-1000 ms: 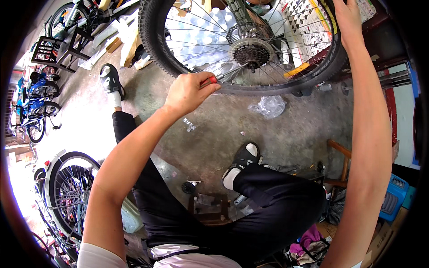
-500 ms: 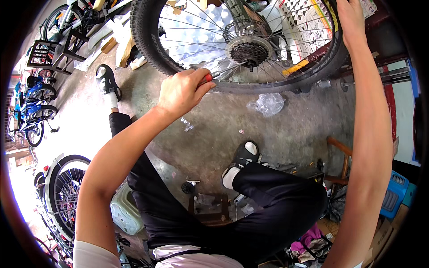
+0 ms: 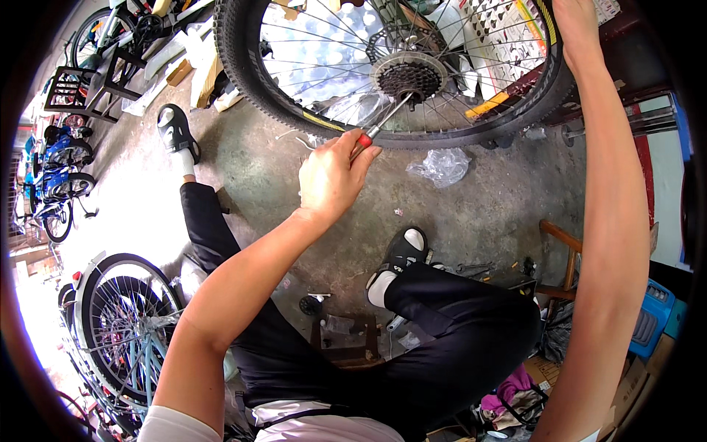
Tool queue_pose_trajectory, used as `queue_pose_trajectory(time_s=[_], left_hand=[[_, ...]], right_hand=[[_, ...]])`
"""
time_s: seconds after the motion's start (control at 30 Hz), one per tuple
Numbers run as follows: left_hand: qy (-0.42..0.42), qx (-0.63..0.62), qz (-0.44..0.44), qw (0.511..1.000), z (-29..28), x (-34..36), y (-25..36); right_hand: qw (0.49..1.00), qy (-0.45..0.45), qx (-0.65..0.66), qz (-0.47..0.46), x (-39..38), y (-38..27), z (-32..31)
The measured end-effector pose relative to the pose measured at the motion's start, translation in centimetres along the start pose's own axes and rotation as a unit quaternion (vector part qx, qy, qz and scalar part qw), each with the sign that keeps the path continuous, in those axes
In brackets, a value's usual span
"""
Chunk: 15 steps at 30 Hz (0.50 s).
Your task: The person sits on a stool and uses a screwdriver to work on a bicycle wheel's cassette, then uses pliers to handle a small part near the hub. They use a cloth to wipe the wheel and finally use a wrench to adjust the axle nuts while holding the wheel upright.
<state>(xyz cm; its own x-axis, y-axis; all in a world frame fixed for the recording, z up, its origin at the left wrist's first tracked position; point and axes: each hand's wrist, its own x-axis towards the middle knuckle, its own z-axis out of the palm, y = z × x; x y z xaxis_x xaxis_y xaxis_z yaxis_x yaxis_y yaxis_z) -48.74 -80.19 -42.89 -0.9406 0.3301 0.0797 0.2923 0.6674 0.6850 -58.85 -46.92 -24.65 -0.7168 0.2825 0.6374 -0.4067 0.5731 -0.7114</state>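
The wheel [image 3: 407, 75] is beyond the left hand [image 3: 330, 174], which grips a screwdriver [image 3: 374, 131], tip seemingly at the hub [image 3: 415, 96]; pushed askew, it could slip, and the wheel could swing if the right hand [image 3: 579, 33], whose hold I cannot tell, were loose

Crumpled clear plastic [image 3: 442, 168] on concrete floor [image 3: 501, 214].

Grey floor [image 3: 486, 214], stained. Clear plastic bag [image 3: 440, 168] at two o'clock, wrench [image 3: 475, 267] at four, black sandal [image 3: 177, 134] at ten.
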Motion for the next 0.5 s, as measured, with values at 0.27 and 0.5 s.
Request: queue_pose_trajectory(time_s=[0.27,0.5], left_hand=[[0.05,0.103,0.025,0.993,-0.8,-1.1,0.1],[0.052,0.095,0.046,0.993,-0.5,-0.3,0.3]], right_hand=[[1.0,0.006,-0.002,0.012,-0.4,-0.2,0.2],[1.0,0.001,0.005,0.021,-0.2,-0.4,0.3]])
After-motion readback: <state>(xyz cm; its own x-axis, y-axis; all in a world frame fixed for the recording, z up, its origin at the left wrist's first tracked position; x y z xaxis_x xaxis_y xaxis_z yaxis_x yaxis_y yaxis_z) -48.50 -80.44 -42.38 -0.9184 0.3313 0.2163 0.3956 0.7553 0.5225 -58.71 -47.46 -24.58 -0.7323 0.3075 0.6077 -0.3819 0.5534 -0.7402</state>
